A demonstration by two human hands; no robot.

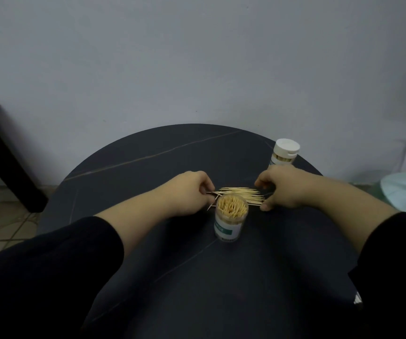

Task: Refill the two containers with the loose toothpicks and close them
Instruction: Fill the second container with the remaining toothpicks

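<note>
The scene was dim and evenly lit, with a bluish cast on the wall (197,57) and only soft, faint shadows on the dark table (148,167). Wide-angle distortion bowed the edges. The black sleeves (50,265) sank into near-featureless darkness, while the loose toothpicks (241,193) looked fairly sharp.

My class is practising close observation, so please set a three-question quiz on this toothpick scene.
1. True or false: the near container is closed.
2. The loose toothpicks lie: A) in a bowl; B) on the table between the left hand and right hand; C) on the floor.
3. What colour is the lid on the far container?
Key: 1 false; 2 B; 3 white.
</note>
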